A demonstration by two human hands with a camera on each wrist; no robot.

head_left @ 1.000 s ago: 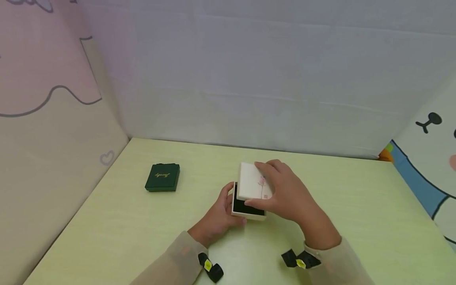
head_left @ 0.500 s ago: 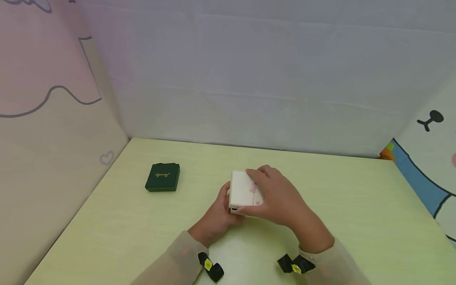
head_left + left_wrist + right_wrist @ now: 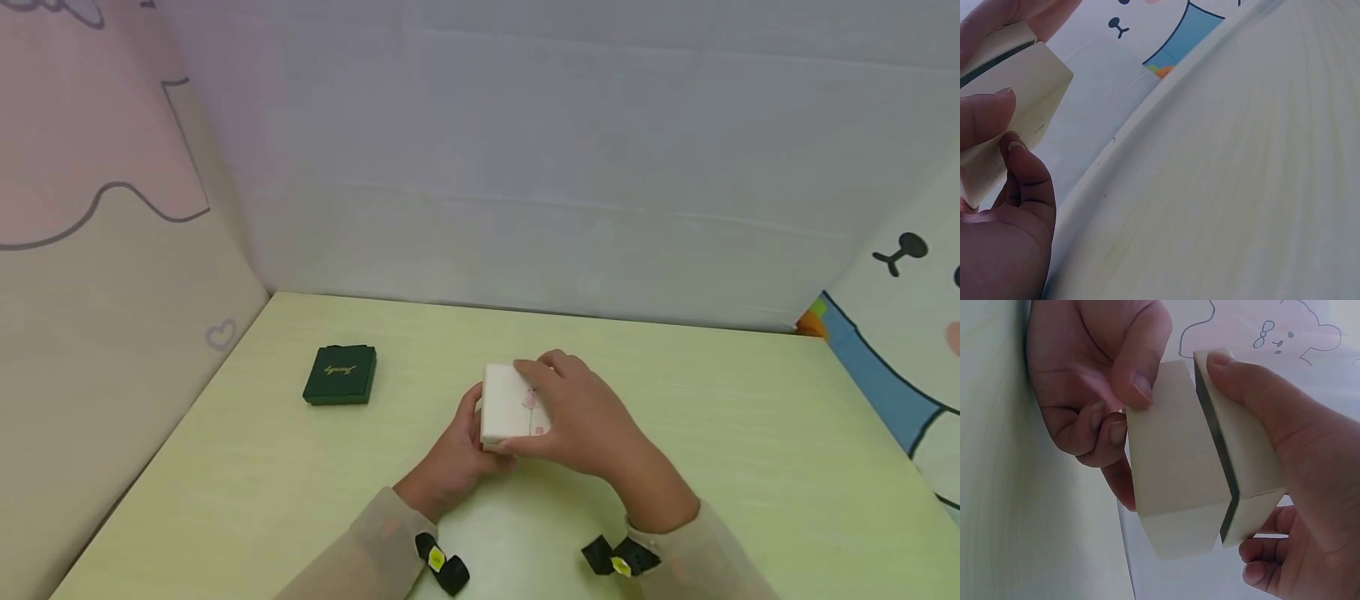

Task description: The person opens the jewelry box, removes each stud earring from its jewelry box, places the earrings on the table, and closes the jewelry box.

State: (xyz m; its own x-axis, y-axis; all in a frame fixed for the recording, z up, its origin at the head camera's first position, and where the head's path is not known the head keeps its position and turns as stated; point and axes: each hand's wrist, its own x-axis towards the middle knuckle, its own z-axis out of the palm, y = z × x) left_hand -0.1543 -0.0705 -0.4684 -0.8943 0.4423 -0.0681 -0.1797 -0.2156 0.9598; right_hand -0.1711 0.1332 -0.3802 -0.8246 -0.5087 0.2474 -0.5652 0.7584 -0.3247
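Observation:
My left hand (image 3: 452,458) grips the base (image 3: 1175,450) of a small white gift box from its left side, fingers curled below and thumb along the near wall. Over it, my right hand (image 3: 588,421) holds the white lid (image 3: 504,404) by opposite edges, thumb in front and fingers behind. A pink flower is printed on the lid, partly under the right hand. In the right wrist view a dark green strip (image 3: 1215,434) shows in the slit between lid and base. The lid sits slightly askew there, wider apart toward the far end of the thumb side.
A dark green box (image 3: 340,375) with gold lettering lies at the left on the pale yellow table (image 3: 712,417). White cloth (image 3: 480,167) closes off the back, and printed panels with cartoon drawings stand at both sides.
The right hand has brought the lid left and down from above the base's far side onto the base, hiding the dark inside. The left hand has stayed nearly still.

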